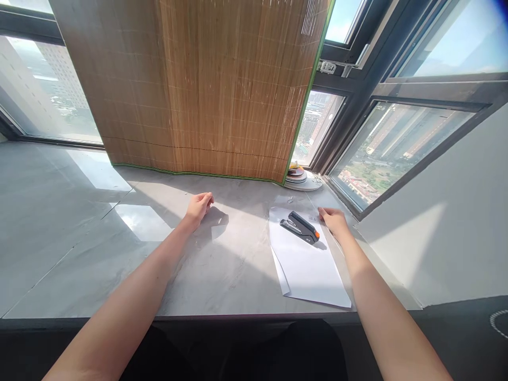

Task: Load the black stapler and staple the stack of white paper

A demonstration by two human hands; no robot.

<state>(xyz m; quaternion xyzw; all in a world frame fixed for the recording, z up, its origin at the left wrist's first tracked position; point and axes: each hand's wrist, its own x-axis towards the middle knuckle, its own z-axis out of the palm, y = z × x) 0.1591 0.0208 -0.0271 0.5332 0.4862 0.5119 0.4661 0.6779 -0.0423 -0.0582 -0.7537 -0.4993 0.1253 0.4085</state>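
Reaching arms: two bare forearms extend from the near side over the broad grey marble-patterned desk (234, 211), the hands well apart.
Left hand: the left hand (200, 207) is above or on the sunlit middle, fingers curled in and thumb against them; whether anything sits inside the curl cannot be told. Its dark shadow falls just to the right.
Right hand: the right hand (333, 219) is at the far right edge of the paper, fingers bent and tips close together; whether they pinch the edge or only touch it cannot be told.
Paper: white rectangular paper sheets (313, 278) lie on the right part of the desk, slightly fanned, a lower one peeking out at the near left.
Stapler: a black stapler with an orange end and silvery metal strip (299, 227) lies on the far half of the paper, left of the right hand, its two arms spread toward the far left.
Plates: a stack of round pale plates (297, 179) stands in the far right corner.
Blind: a brown slatted blind with green edging (198, 90) hangs behind, before dark-framed windows (397, 143).
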